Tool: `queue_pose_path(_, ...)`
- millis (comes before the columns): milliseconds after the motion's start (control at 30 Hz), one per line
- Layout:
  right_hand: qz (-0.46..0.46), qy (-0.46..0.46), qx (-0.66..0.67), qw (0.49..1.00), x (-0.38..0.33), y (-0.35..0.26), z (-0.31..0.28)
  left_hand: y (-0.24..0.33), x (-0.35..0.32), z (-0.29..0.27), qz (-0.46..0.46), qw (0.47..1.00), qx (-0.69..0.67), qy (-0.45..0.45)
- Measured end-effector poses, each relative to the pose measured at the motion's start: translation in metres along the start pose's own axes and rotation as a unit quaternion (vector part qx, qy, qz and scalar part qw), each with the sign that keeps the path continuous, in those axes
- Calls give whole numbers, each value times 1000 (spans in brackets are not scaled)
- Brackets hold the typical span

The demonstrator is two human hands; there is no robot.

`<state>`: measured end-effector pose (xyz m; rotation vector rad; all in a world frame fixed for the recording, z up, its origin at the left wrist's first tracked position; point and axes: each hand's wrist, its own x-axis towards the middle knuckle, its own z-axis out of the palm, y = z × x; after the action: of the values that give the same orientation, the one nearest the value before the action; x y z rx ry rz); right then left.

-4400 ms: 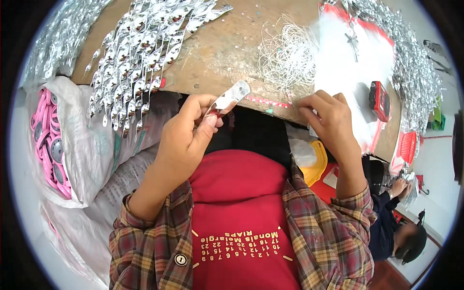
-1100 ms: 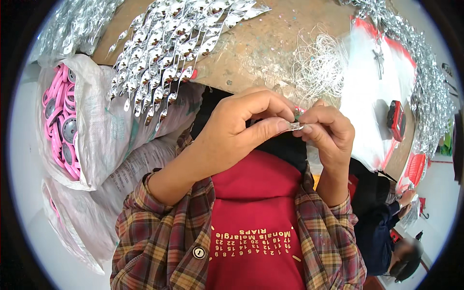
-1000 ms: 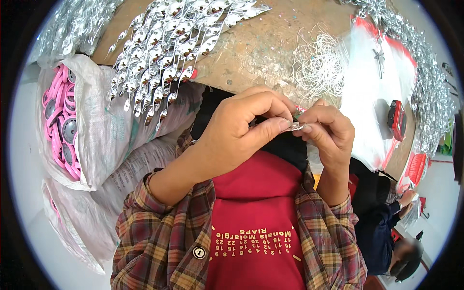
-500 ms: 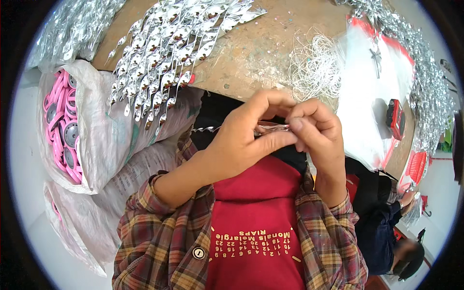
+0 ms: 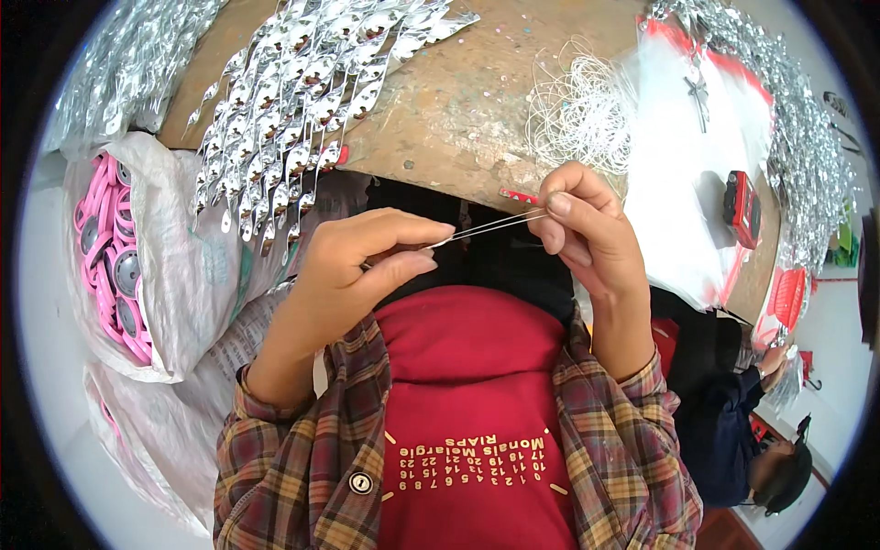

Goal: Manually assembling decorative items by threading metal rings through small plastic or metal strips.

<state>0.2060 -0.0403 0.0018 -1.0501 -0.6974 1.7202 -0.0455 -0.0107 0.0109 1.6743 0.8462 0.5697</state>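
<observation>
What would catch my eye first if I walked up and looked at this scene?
Probably the heap of glittering silver twisted ornaments spread over the wooden table, upper left. Just below its edge, the left hand and right hand pinch a thin silver wire stretched between them. At far left, a plastic bag shows pink rings.

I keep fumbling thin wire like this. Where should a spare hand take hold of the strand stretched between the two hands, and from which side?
Probably at the bare middle of the wire, pinched with fingertips from above. It runs taut and nearly level between the left hand and the right hand, both ends already pinched, so only the middle span is free.
</observation>
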Motion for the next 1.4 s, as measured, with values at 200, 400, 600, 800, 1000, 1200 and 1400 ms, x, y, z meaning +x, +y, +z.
queue_pose_path(200,2,-7,11,1000,2,2,0,-13,-13,-5,-46,997,-62,5)
queue_pose_path(400,-8,-5,11,1000,2,5,0,-20,-19,-7,-58,993,-102,0)
queue_pose_path(600,-10,-5,6,1000,1,4,4,-16,-17,-9,-86,992,-75,-44)
queue_pose_path(800,2,-19,4,1000,-1,6,11,-22,-6,-3,-93,973,-99,-186)
queue_pose_path(1000,14,-17,-20,1000,-3,4,14,5,14,31,-155,906,-386,-79)
queue_pose_path(1200,7,7,-102,995,-8,-6,10,7,17,41,-37,986,-158,39)
queue_pose_path(1400,-11,21,-150,988,-7,-11,4,5,17,41,-18,994,-88,58)
